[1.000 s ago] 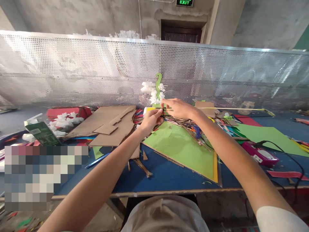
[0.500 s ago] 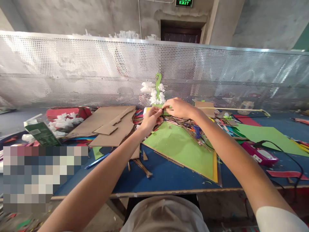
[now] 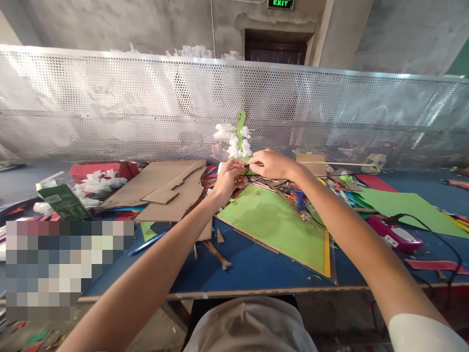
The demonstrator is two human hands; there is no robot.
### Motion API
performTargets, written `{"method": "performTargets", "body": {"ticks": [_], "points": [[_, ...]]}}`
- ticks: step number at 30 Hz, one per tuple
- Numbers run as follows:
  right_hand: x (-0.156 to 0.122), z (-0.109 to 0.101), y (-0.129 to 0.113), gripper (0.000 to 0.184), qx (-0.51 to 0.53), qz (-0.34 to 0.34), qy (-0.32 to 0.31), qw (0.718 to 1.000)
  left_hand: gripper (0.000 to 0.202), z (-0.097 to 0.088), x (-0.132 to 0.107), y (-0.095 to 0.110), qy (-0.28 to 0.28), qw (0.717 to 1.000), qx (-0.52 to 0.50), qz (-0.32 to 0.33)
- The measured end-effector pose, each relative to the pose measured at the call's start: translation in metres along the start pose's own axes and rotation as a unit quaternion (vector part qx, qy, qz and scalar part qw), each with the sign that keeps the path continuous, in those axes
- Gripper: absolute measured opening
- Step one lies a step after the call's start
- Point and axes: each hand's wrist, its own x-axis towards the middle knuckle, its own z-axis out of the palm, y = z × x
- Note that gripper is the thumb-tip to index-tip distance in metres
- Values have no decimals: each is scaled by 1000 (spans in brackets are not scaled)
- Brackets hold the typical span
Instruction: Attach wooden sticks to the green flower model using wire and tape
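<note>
My left hand [image 3: 225, 182] is closed, its fingertips pinching a thin black strip [image 3: 246, 169] that looks like cord or tape. Close beside it, my right hand [image 3: 273, 164] is closed on a long, pale, thin stick [image 3: 339, 164], which runs out to the right above the table. The black strip meets the stick's near end between the two hands; fingers hide how they join. Just behind my hands stands a green curved paper piece [image 3: 240, 128] with white ruffled tufts [image 3: 225, 131] on it. Under my wrists lies a green sheet [image 3: 278, 225].
Brown cardboard [image 3: 154, 183] lies to the left, near a green box [image 3: 64, 201]. A blue glue gun [image 3: 299, 199] rests among scraps. To the right are a magenta power block [image 3: 394, 233] with a black cable and another green sheet [image 3: 406, 208]. A perforated metal panel [image 3: 146, 107] borders the back.
The pale stick's far end has come left and no longer reaches past the clear cup. My fingers have shifted slightly around the black strip. The things on the table look unmoved.
</note>
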Motion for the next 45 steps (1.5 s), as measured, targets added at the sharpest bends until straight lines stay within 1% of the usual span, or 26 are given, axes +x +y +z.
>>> {"method": "performTargets", "body": {"ticks": [4,12,16,20,23,28,31,35,37,39,41,45], "points": [[2,1,2,31,-24,-23,35,999,31,-1,-1,4,-10,1000,-9,-18],[0,1,1,39,-32,-20,60,998,33,-2,-1,1,-24,999,23,19],[2,3,-1,43,-29,7,78,996,38,-1,-2,0,-29,998,36,29],[4,5,-2,47,-36,38,97,994,35,-1,-2,-3,-51,996,58,46],[4,5,-1,48,-44,40,95,994,30,-1,-1,-4,-56,996,59,45],[3,2,0,49,-39,44,90,994,33,2,-1,0,-19,999,21,32],[2,1,-1,50,-30,37,83,995,29,4,-1,2,-4,1000,11,28],[1,0,-3,54,-18,21,74,997,21,2,0,0,15,1000,-4,4],[0,-1,-5,54,-18,28,69,997,25,0,0,-1,2,1000,-10,13],[0,-3,-8,51,-15,41,67,997,36,-2,-1,-1,-24,999,-13,34],[-1,-4,-8,48,-10,52,69,996,40,-2,-2,-1,-39,998,-16,47],[-1,-4,-7,47,-1,69,75,995,21,0,-2,1,-17,999,-28,36]]}}
